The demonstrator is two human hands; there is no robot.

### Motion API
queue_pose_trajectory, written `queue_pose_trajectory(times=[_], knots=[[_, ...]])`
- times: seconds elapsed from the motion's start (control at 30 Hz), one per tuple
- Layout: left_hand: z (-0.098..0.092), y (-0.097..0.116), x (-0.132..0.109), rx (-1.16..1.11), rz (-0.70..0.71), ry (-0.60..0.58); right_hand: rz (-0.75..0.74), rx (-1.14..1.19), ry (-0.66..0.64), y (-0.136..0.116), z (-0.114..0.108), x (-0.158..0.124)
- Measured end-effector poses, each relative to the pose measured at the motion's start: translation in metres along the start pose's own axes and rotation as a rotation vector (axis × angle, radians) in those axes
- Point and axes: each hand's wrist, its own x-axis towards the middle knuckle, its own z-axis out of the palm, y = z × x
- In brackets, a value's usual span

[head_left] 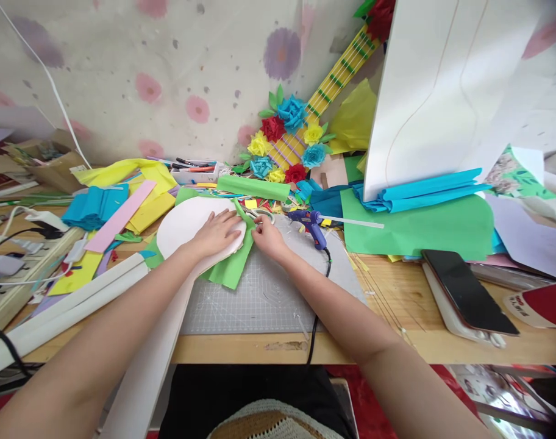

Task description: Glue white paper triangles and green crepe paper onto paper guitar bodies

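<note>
My left hand [216, 233] lies flat, fingers stretched out, on a white guitar-shaped board [180, 228] whose long neck reaches down off the table edge. Under and around the board's right edge lies green crepe paper [230, 268], a strip of it folded up over that edge. The fingers of my right hand [269, 238] are closed at the paper's right border, pinching it. Just behind that hand, partly hidden, are scissors [265, 214] with pale handles. A purple glue gun [312, 225] with a glue stick in its back rests to the right.
A grey cutting mat [278, 292] covers the table's middle. Blue crepe paper [95, 206] and a power strip [31, 268] lie left. A flower-trimmed yellow paper guitar [291, 143] leans behind. At right are a tall white board [424, 91], a phone [467, 289] and a red-and-white cup [545, 305].
</note>
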Motion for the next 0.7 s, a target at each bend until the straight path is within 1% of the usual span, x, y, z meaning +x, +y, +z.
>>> queue_pose_trajectory(times=[0.2,0.37,0.43,0.5,0.57,0.63,0.7], knots=[[0.011,0.004,-0.004,0.078,-0.028,0.064,-0.132,0.059,-0.006,-0.002,0.001,0.001],[0.011,0.007,-0.004,0.08,-0.049,0.07,-0.231,0.049,-0.021,-0.004,0.0,0.001],[0.011,0.009,-0.005,0.08,-0.05,0.073,-0.247,0.052,-0.029,-0.004,0.0,0.001],[0.011,0.01,-0.006,0.088,-0.048,0.076,-0.201,0.049,-0.03,-0.005,0.0,0.002],[0.011,0.011,-0.006,0.098,-0.056,0.078,-0.099,0.02,-0.01,-0.007,-0.001,0.003],[0.012,0.011,-0.006,0.101,-0.063,0.077,0.006,-0.045,0.021,-0.009,-0.001,0.006],[0.012,0.011,-0.006,0.1,-0.064,0.07,0.056,-0.108,0.03,-0.012,-0.001,0.011]])
